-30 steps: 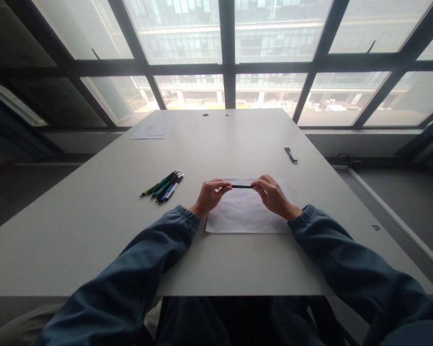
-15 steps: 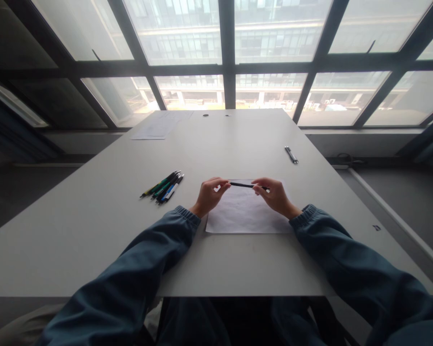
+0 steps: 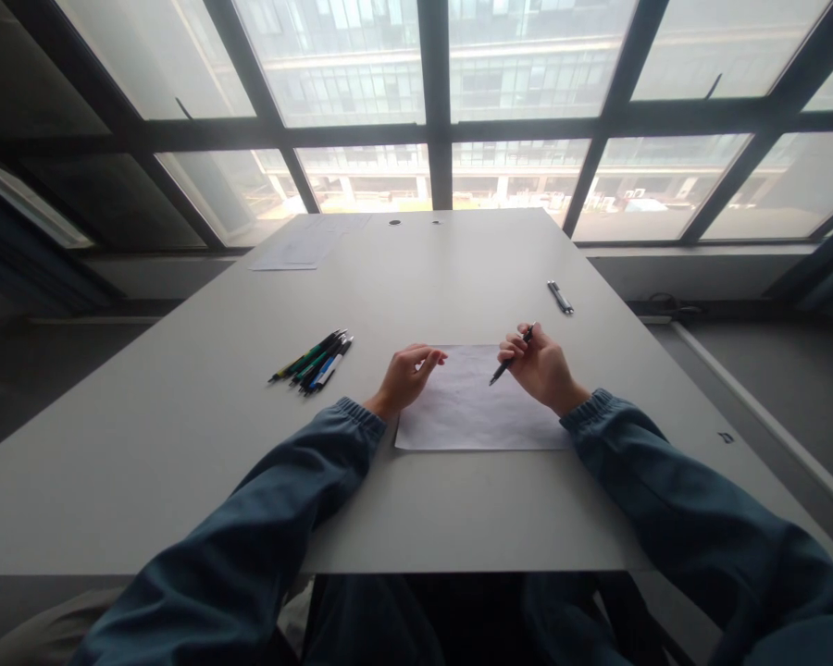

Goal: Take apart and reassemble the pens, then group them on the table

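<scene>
A black pen (image 3: 501, 371) is held slantwise in my right hand (image 3: 542, 368), its tip pointing down and left over the sheet of white paper (image 3: 476, 421). The right fingers are curled round the pen's upper part. At the sheet's left edge, my left hand (image 3: 404, 377) holds nothing; its fingers are loosely bent, with the thumb close to the forefinger. Faint marks seem to show on the paper, too weak to read.
Several pens (image 3: 314, 361) in black, green and blue lie bunched on the white table (image 3: 180, 444) to the left. Two pens (image 3: 559, 297) lie side by side at the right. Papers (image 3: 295, 248) rest at the far left, and a small dark item (image 3: 726, 437) lies near the right edge.
My left hand has let go of the pen's end. My right hand has moved slightly right and turned the pen from nearly level to slanting, tip down.
</scene>
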Available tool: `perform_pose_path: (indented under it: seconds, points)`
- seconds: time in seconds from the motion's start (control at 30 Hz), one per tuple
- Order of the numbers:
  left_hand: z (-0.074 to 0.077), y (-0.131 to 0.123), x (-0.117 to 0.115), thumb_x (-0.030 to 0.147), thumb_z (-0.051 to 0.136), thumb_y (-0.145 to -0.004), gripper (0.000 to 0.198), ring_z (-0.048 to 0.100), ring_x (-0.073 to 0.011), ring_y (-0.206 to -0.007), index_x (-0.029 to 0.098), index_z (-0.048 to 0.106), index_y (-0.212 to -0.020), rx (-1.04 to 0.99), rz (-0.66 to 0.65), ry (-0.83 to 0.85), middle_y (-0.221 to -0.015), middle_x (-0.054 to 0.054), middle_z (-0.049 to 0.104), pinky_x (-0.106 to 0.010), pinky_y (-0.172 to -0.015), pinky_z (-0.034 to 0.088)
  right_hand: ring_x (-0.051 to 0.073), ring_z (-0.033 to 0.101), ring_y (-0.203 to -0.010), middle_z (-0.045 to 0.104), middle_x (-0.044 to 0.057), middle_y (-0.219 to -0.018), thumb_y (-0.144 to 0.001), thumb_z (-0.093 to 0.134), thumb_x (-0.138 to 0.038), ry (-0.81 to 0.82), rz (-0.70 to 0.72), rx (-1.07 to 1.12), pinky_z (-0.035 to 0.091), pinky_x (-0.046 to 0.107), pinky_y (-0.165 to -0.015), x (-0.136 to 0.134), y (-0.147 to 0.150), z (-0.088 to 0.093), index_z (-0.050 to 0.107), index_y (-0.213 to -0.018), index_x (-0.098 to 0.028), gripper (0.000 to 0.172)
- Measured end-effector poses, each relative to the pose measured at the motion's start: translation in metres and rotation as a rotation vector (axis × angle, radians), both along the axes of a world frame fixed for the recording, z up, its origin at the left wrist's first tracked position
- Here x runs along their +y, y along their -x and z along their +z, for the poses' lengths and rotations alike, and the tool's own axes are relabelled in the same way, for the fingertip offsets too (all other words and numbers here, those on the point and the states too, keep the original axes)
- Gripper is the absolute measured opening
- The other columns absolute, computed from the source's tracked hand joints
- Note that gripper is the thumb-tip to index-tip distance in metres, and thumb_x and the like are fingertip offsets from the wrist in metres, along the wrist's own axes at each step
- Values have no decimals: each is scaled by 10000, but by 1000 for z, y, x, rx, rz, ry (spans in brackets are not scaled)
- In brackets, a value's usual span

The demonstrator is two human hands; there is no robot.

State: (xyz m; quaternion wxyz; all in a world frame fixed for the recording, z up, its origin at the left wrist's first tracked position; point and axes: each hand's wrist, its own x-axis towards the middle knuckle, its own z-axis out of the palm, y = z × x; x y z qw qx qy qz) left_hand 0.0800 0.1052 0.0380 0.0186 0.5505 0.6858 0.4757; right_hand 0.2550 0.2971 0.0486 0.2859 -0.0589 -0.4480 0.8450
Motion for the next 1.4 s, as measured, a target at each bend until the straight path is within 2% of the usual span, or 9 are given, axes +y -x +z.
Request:
perform_pose_path:
  seconds: [0.2,0.5,0.7,0.83,0.93,1.03,1.1,1.2,1.4]
  points:
    - [-9,11,4,392,490,-1002,341,687,-201,-926,192,749,-906,21,128,28,-943,-65,764,-301,-770,517,121,259,-461,247,-61,-539,-954,501,-564,182,52,51,357,257,-430,4,-6,7,421,-630,-233,471]
    - [-20,21,5,136,579,-868,286,650,-225,-1082,207,701,-1117,141,149,89,-1105,-58,723,-400,-1015,502,106,234,-424,257,-78,-488,-909,534,-392,317,91,24,313,212,-382,4,-8,8,561,-718,-215,261]
    - [-18,17,3,171,572,-888,281,616,-226,-1201,207,703,-1133,199,89,183,-1250,-53,690,-411,-1114,462,37,228,-380,658,21,-742,-922,587,-306,311,121,-82,288,171,-326,-4,-8,10,675,-1091,-157,242]
    - [-21,17,3,244,559,-923,341,508,-256,-1363,213,679,-1241,298,39,296,-1426,-66,592,-446,-1193,389,58,417,-433,733,109,-925,-932,542,-304,317,45,-165,448,216,-416,-7,-5,6,706,-939,-135,235]
    - [-23,16,3,335,541,-952,415,422,-286,-1440,233,625,-1345,366,9,388,-1504,-69,522,-494,-1214,347,145,576,-580,685,86,-747,-965,473,-511,245,3,-146,533,294,-549,-7,-3,3,706,-845,-152,444]
    - [-22,14,3,417,522,-965,466,391,-313,-1460,250,587,-1396,401,22,455,-1533,-71,489,-537,-1211,331,125,469,-465,520,2,-534,-924,449,-706,91,-64,-151,440,277,-456,-5,-3,1,709,-850,-165,604]
    - [-22,13,3,442,512,-970,479,389,-322,-1460,256,579,-1406,416,33,471,-1539,-74,482,-550,-1205,332,120,477,-471,548,0,-573,-883,465,-767,9,-112,-165,436,276,-462,-3,-3,0,704,-911,-177,637]
    - [-22,12,2,445,505,-975,473,402,-322,-1450,252,588,-1398,432,34,458,-1531,-84,489,-549,-1199,338,146,623,-641,672,31,-806,-813,635,-715,-73,-148,-195,475,261,-522,-3,-1,-3,660,-985,-217,527]
    - [-20,11,2,456,485,-980,485,384,-310,-1459,244,582,-1405,451,37,479,-1543,-79,474,-522,-1210,328,121,586,-532,610,-28,-638,-768,763,-510,-371,-239,-298,388,204,-428,-8,1,-11,619,-884,-204,357]
